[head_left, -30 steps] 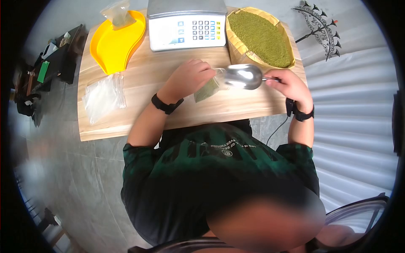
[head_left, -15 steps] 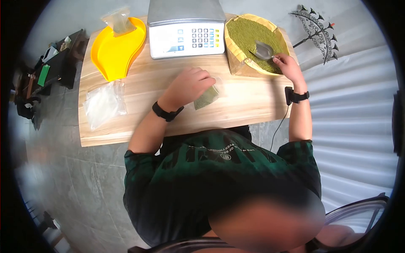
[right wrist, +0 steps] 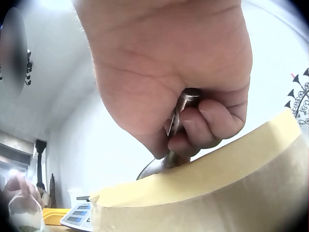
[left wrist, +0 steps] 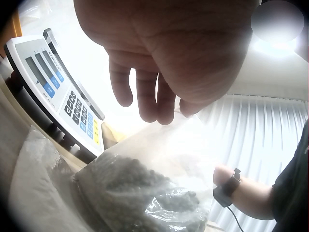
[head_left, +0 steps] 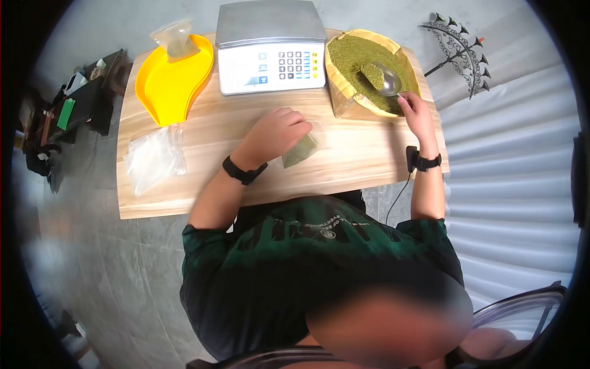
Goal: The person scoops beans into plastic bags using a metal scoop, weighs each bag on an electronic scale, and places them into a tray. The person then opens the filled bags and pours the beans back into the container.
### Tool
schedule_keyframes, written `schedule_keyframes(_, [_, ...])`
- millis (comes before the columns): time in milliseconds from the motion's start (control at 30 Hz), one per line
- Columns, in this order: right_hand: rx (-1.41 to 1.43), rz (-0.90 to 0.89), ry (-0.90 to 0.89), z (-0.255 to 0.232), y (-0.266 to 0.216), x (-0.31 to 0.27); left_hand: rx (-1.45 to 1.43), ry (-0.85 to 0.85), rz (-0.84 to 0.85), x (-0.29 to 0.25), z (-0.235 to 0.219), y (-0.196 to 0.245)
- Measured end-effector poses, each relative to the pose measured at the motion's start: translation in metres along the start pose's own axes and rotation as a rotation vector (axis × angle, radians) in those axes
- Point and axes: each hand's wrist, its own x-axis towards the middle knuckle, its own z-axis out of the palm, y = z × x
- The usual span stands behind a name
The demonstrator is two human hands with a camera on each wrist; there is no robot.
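My left hand pinches the upper edge of a clear plastic bag over the table's middle; in the left wrist view the bag holds dark green granules at its bottom, and its top fans out beneath the fingertips. On the right, my right hand grips the handle of a metal scoop. Green granules lie heaped at the scoop's mouth, inside a large paper sack filled with the same stuff. In the right wrist view fingers curl round the scoop handle, just over the sack's yellow rim.
A digital scale stands at the table's back centre. Left of it is a yellow tray with a filled clear bag at its back end. Flat empty plastic bags lie at the left. A cable hangs from the right wrist.
The right hand has carried the scoop from beside the clear bag back into the sack, where granules are now heaped in it. The left hand keeps its pinch on the bag, nearly still.
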Motion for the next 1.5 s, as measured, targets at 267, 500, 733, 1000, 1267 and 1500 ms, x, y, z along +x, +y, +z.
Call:
schedule_keyframes(267, [0.411, 0.067, 0.277, 0.015, 0.036, -0.027, -0.008, 0.014, 0.006, 0.003, -0.003, 0.003])
schedule_keyframes(500, [0.503, 0.068, 0.297, -0.002, 0.04, -0.028, 0.033, -0.001, -0.001, 0.001, -0.006, 0.004])
schedule_keyframes(733, [0.695, 0.054, -0.144, 0.014, 0.015, -0.081, -0.002, -0.017, 0.0, 0.0, -0.006, 0.001])
schedule_keyframes(1000, [0.469, -0.061, -0.408, 0.026, -0.04, -0.087, -0.008, -0.011, 0.0, -0.001, -0.005, 0.001])
schedule_keyframes(1267, [-0.004, -0.236, -0.615, -0.011, -0.094, -0.043, -0.022, 0.002, -0.004, -0.003, -0.002, -0.001])
schedule_keyframes(1500, [-0.289, -0.477, -0.665, -0.02, -0.144, -0.021, -0.009, 0.017, -0.002, -0.004, -0.003, 0.0])
